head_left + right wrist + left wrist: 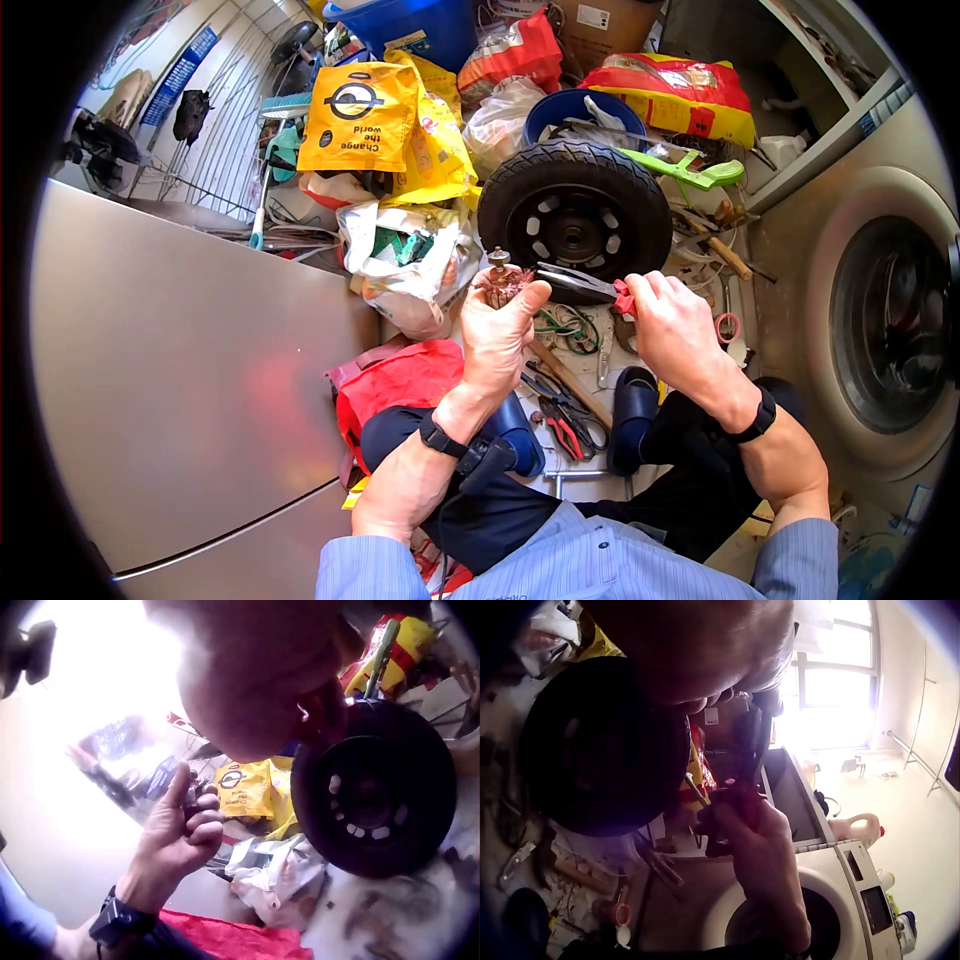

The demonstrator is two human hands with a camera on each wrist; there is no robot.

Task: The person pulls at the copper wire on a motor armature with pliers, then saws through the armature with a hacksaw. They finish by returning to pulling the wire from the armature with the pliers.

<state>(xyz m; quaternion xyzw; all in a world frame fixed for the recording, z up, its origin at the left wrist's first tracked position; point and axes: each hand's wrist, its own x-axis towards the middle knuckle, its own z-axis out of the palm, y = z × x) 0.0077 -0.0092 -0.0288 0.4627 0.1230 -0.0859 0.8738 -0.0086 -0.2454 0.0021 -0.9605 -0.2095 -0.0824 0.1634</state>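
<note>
A small rotor-like part with reddish copper windings and a metal shaft stands upright in my left hand, gripped between thumb and fingers. My right hand holds pliers by their red handles, the jaws pointing left toward the windings. Whether the jaw tips touch the wire cannot be told. In the right wrist view the left hand has its fingers curled round the dark part. In the left wrist view the right hand is curled round the handles, mostly in shadow.
A black wheel lies just beyond the hands. On the floor between the feet are red-handled pliers and a wooden stick. A washing machine stands right, a grey panel left, with bags behind.
</note>
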